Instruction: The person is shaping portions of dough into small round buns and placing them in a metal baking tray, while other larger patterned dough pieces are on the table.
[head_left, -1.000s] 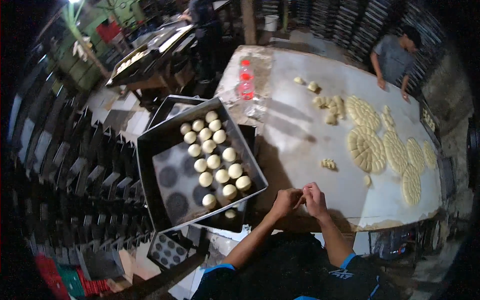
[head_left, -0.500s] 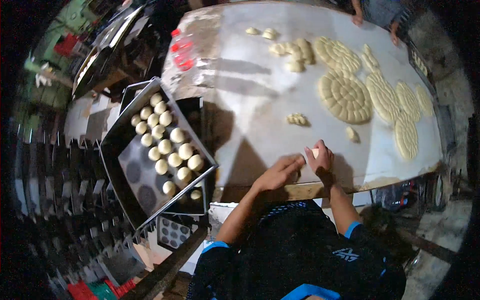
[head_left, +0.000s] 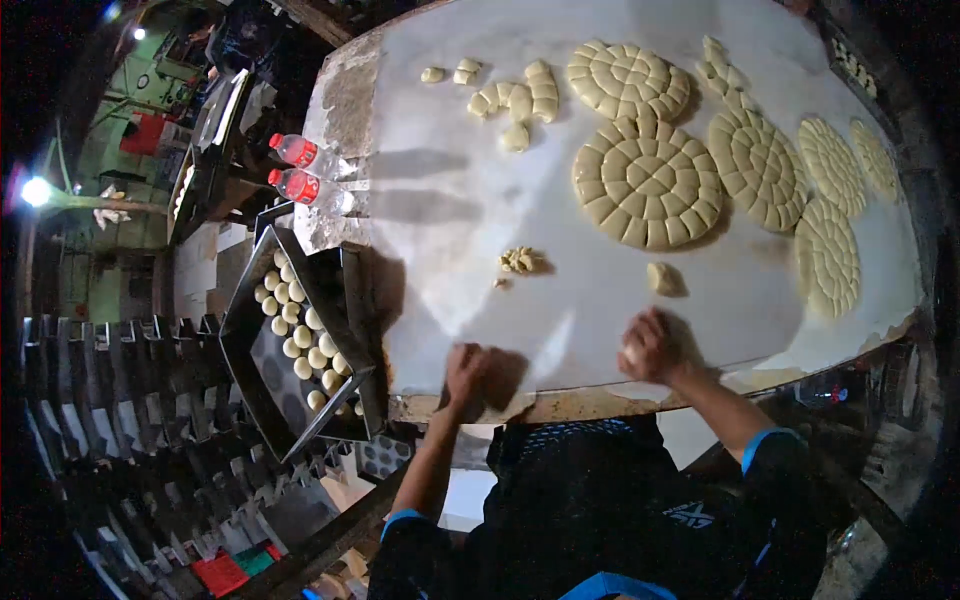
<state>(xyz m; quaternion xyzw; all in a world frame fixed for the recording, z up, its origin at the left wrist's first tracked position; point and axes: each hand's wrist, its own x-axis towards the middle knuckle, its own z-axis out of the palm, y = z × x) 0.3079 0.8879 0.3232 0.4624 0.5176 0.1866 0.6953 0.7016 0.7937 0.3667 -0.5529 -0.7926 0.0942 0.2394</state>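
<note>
My left hand (head_left: 470, 376) is closed, knuckles up, low over the pale worktop near its front edge; whatever lies under its fingers is hidden. To the right, my right hand (head_left: 652, 345) curls around a dough ball (head_left: 629, 353), of which only a pale bit shows. Just beyond that hand lies a single dough piece (head_left: 661, 278). A clump of dough scraps (head_left: 518, 260) sits farther off between the two hands, with a tiny scrap (head_left: 501, 284) beside it. Large dough rounds cut into wedges, such as this one (head_left: 647, 185), spread over the far right.
Left of the worktop (head_left: 440, 300), a dark tray (head_left: 250, 385) with round hollows holds several dough balls (head_left: 291, 313). Two red-labelled plastic bottles (head_left: 297, 186) lie at the left edge. Loose dough pieces (head_left: 515, 100) are at the back. Stacked metal trays (head_left: 130, 410) stand far left.
My hands were close together and have moved apart, the left one leftward. A tiny scrap now lies by the clump. The whole view has shifted, and a person's hands at the far edge are gone.
</note>
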